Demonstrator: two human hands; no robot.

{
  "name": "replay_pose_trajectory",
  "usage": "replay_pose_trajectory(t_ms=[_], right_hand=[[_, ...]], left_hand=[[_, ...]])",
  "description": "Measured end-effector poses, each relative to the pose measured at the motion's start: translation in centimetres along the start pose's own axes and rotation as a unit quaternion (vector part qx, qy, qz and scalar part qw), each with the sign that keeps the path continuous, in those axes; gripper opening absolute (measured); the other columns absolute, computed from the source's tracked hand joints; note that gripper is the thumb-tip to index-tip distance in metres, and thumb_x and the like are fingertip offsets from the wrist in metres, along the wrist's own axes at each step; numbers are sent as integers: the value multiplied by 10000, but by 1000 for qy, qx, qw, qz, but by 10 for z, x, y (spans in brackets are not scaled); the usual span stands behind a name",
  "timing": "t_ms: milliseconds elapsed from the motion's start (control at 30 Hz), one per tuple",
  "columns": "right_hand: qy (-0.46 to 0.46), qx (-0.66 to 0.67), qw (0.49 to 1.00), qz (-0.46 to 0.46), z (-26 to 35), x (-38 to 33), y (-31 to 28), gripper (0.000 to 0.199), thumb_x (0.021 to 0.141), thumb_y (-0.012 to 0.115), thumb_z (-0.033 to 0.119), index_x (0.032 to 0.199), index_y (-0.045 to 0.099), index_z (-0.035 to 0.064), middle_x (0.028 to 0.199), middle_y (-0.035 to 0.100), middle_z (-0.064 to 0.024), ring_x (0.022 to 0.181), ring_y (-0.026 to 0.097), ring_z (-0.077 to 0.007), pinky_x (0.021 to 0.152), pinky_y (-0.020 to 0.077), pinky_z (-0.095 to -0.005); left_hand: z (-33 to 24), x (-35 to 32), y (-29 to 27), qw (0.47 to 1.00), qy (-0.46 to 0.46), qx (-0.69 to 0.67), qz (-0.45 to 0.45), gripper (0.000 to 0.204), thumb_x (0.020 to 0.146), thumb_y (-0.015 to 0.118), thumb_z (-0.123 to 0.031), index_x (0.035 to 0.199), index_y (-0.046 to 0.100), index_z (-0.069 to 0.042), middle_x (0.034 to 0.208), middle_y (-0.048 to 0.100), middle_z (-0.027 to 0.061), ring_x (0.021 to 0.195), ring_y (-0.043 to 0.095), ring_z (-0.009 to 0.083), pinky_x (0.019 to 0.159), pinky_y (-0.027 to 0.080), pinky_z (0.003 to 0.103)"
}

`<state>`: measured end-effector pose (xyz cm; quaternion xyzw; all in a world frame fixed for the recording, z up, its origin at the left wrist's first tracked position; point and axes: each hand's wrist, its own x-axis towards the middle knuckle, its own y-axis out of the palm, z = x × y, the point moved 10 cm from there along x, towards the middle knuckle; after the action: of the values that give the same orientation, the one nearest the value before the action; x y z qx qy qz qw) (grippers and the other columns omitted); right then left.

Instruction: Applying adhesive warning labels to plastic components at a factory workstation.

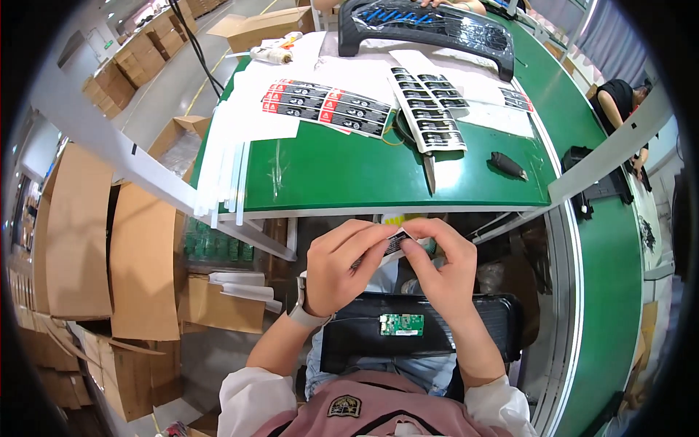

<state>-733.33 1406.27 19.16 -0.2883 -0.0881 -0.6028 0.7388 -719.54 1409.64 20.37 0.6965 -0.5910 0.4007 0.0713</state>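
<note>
Over my lap, my left hand (pixel 346 266) and my right hand (pixel 443 269) pinch a small black-and-white sticker (pixel 395 246) between thumbs and fingers. Part of the sticker is hidden behind my fingers. Below them a long black plastic panel (pixel 466 331) rests across my legs. A green circuit board (pixel 403 325) lies on that panel, apart from both hands.
Ahead stands a green table (pixel 335 182) with red-and-black sticker sheets (pixel 328 105), black label sheets (pixel 429 109), scissors (pixel 429 173) and a dark knife-like tool (pixel 507 166). Another person's hand touches a film-wrapped black part (pixel 426 25). Cardboard boxes (pixel 145 255) stand left.
</note>
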Motion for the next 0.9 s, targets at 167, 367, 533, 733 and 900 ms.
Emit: replay_pose_trajectory(t_ms=[167,367,533,733,900], right_hand=[[-88,-83,992,-21,15,-2,-6,229,756,700,-29,975,658,25,803,645,-85,717,616,-248,735,469,-333],[-165,-151,974,-19,27,-4,-6,211,730,709,-26,924,653,36,823,650,-68,744,613,-242,817,446,-398],[-182,-198,963,-13,28,-7,-5,183,720,712,-15,883,649,40,829,656,-61,750,629,-238,827,457,-387],[-221,-207,953,11,28,-10,-3,185,686,718,-6,851,652,44,827,656,-52,737,638,-232,785,491,-391],[-269,-213,939,25,27,-15,-1,190,670,708,10,851,655,38,835,654,-57,737,642,-225,754,512,-394]], left_hand=[[-4,-2,8,999,33,42,9,224,765,701,-3,986,678,-32,843,641,89,655,619,240,564,493,308],[-8,-1,14,998,36,30,39,177,764,689,11,935,664,-24,825,629,96,660,613,253,577,493,320],[-4,-1,16,998,27,17,48,168,766,683,22,929,658,-8,819,627,108,665,614,264,580,493,320],[10,-4,22,995,-33,-51,79,145,779,676,39,923,668,26,818,646,119,672,637,219,609,510,275],[33,-8,32,974,-122,-130,139,125,827,660,5,947,672,38,819,661,107,671,637,155,618,517,259]])
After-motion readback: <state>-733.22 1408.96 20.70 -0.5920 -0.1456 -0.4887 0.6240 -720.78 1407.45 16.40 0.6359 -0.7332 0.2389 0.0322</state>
